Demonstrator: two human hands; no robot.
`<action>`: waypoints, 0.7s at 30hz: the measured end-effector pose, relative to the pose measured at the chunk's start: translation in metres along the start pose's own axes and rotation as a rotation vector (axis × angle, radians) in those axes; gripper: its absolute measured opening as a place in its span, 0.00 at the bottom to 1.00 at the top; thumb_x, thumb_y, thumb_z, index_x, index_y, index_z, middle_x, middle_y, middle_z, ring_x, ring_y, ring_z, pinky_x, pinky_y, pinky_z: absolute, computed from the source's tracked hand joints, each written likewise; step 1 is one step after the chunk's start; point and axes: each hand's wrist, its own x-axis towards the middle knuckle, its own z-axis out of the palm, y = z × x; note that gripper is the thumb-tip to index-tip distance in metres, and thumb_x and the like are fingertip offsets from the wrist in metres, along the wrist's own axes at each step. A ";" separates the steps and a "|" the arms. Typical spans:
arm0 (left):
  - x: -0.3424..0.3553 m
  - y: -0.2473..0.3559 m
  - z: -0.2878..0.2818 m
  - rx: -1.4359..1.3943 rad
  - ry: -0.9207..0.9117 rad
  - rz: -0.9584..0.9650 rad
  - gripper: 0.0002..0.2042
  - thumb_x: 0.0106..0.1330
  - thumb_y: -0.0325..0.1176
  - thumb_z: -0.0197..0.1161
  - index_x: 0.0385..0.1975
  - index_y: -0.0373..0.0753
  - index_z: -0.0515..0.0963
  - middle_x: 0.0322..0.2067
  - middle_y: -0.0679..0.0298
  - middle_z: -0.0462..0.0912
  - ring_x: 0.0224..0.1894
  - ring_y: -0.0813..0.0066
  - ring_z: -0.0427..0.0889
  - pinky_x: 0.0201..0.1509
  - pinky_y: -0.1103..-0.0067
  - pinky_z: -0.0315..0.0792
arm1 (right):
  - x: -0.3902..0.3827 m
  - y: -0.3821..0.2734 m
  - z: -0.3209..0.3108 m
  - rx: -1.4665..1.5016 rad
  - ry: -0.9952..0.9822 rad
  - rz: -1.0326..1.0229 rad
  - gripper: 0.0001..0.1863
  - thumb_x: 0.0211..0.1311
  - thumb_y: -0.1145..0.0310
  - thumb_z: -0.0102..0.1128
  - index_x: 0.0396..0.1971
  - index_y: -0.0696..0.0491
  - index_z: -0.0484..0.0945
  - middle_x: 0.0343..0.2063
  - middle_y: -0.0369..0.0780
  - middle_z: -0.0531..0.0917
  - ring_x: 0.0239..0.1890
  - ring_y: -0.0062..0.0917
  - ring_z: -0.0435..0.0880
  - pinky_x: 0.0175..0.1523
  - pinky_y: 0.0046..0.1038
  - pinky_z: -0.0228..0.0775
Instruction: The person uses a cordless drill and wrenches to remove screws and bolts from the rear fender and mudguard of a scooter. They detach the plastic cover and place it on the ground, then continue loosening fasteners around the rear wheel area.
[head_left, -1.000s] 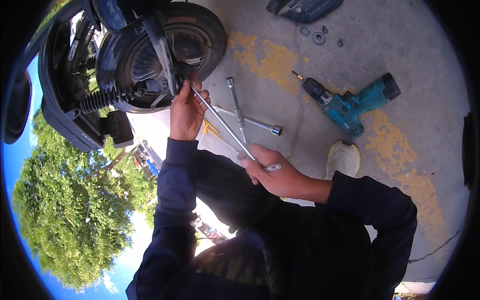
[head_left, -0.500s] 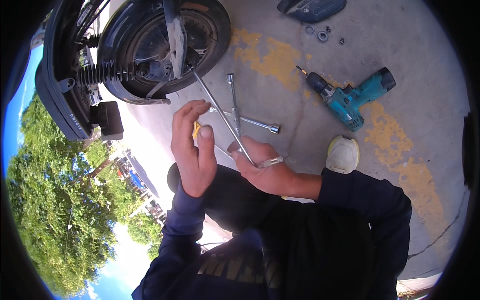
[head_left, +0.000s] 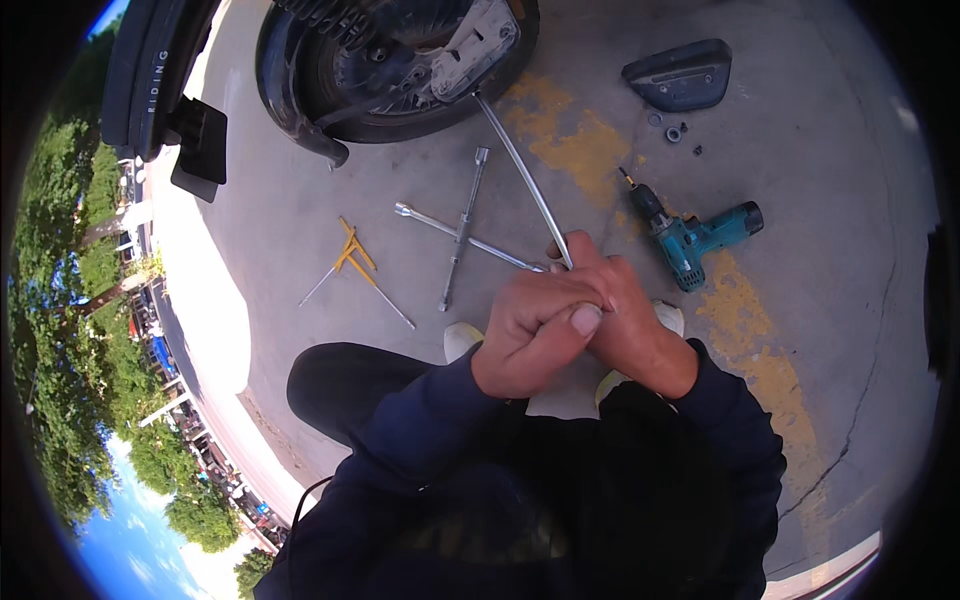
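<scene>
A long silver socket wrench (head_left: pixel 527 178) runs from the motorcycle wheel's hub area down to my hands. Its far tip meets the lower edge of the dusty metal bracket (head_left: pixel 478 50) beside the wheel (head_left: pixel 390 125). My right hand (head_left: pixel 640 325) is closed around the wrench's near end, and my left hand (head_left: pixel 530 335) is closed there too, pressed against the right, thumb on top. Both hide the crosswise handle. Left of the wrench, a silver cross-shaped lug wrench (head_left: pixel 462 228) lies on the concrete, its right end partly behind my hands.
Two yellow-handled tools (head_left: pixel 350 255) lie crossed at the left. To the right rests a teal cordless drill (head_left: pixel 690 240). Beyond it are a dark plastic cover (head_left: pixel 680 78) and several small washers and nuts (head_left: pixel 674 134). The motorcycle's tail (head_left: pixel 150 80) juts in at upper left.
My left hand, open and apart before, has closed beside the right on the wrench's near end. Both hands have moved right, and the view has shifted, uncovering the yellow-handled tools.
</scene>
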 end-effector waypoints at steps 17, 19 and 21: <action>0.040 -0.085 -0.051 -0.664 0.315 -0.311 0.21 0.81 0.49 0.42 0.40 0.37 0.75 0.39 0.54 0.86 0.41 0.69 0.85 0.49 0.73 0.77 | 0.002 -0.062 0.013 -2.344 -0.451 -0.262 0.28 0.61 0.71 0.53 0.63 0.61 0.74 0.18 0.28 0.64 0.19 0.16 0.64 0.19 0.24 0.47; 0.035 -0.092 -0.051 -0.696 0.310 -0.348 0.20 0.81 0.47 0.42 0.39 0.36 0.74 0.36 0.55 0.86 0.40 0.70 0.85 0.48 0.73 0.77 | -0.007 -0.049 0.014 -2.252 -0.453 -0.328 0.27 0.60 0.72 0.54 0.62 0.60 0.76 0.17 0.28 0.64 0.18 0.16 0.62 0.18 0.25 0.46; 0.033 -0.105 -0.046 -0.661 0.325 -0.331 0.20 0.81 0.47 0.43 0.40 0.36 0.74 0.36 0.55 0.86 0.39 0.70 0.84 0.47 0.74 0.77 | -0.012 -0.031 0.013 -2.052 -0.419 -0.280 0.29 0.61 0.68 0.56 0.62 0.60 0.74 0.18 0.29 0.68 0.18 0.18 0.68 0.19 0.26 0.52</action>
